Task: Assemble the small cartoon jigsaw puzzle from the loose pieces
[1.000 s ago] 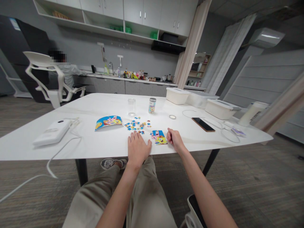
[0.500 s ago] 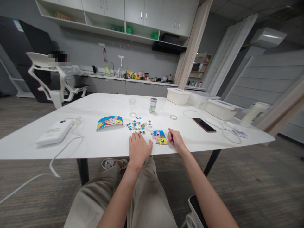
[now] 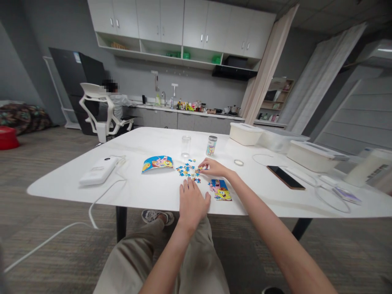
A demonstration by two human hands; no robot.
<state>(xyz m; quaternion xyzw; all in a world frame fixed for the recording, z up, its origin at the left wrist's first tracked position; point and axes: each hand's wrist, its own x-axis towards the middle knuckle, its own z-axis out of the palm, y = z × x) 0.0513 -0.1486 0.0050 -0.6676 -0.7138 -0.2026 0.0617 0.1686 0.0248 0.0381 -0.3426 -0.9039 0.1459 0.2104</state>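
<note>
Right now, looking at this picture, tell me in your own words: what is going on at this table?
A seated person is working on a jigsaw at a white table. The right hand is stretched out to the loose pieces; whether it grips one is unclear. The left hand lies flat and open near the table edge, with a joined patch of puzzle beside it. A curled picture card lies left of the pieces. A glass and a small jar stand behind them.

Left hand [image 3: 192,201] lies flat, palm down; right hand [image 3: 213,168] stretched forward, fingers curled.
</note>
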